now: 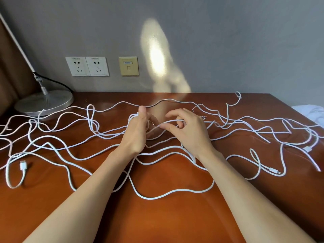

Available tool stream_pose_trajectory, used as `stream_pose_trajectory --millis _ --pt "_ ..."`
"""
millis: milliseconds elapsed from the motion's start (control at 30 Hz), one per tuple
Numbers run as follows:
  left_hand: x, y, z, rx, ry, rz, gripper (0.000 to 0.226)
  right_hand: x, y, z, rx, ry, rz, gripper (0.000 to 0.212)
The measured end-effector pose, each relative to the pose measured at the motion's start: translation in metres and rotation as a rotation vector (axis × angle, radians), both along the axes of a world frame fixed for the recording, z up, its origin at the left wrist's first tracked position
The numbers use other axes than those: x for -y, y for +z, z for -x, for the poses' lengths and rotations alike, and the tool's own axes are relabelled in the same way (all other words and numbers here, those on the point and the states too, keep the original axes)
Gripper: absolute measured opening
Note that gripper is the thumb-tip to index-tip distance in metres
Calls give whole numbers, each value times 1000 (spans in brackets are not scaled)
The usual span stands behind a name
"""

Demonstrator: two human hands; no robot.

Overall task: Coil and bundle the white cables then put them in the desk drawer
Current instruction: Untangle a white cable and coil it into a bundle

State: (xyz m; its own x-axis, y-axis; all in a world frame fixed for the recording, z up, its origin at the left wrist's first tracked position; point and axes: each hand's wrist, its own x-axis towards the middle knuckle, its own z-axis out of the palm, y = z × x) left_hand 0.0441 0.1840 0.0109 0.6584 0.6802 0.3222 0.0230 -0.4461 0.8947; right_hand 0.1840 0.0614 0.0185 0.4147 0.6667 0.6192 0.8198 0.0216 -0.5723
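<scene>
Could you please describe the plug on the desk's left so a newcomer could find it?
Start at the lamp base on the desk's left rear corner and come straight towards the near edge. The plug lies there, ending a U-shaped loop; the other plugs lie far right.

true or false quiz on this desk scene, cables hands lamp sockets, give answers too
1. The left hand and right hand both hold cables. True.
2. The cables all lie in neat coiled bundles. False: they sprawl loose across the desk.
3. The lamp base stands at the desk's rear left. True.
4. A plug sits in one of the sockets. False: both are empty.
5. The beige plate is left of the sockets. False: it is to their right.
</scene>
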Motion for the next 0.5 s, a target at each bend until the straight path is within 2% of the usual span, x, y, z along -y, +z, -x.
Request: stream_pose_trajectory --millis 100,233,333,500 --pt "7 7 4 -70 -143 51 101 -1 1 3 -5 39 -20 31" --pt "12 10 6 -142 -336 149 105 0 2 7 -36 111 -13 33" --pt "9 12 4 -170 -405 223 108 1 3 8 -107 197 39 31" --pt "15 16 5 -245 -472 198 111 1 2 10 -237 294 168 33"
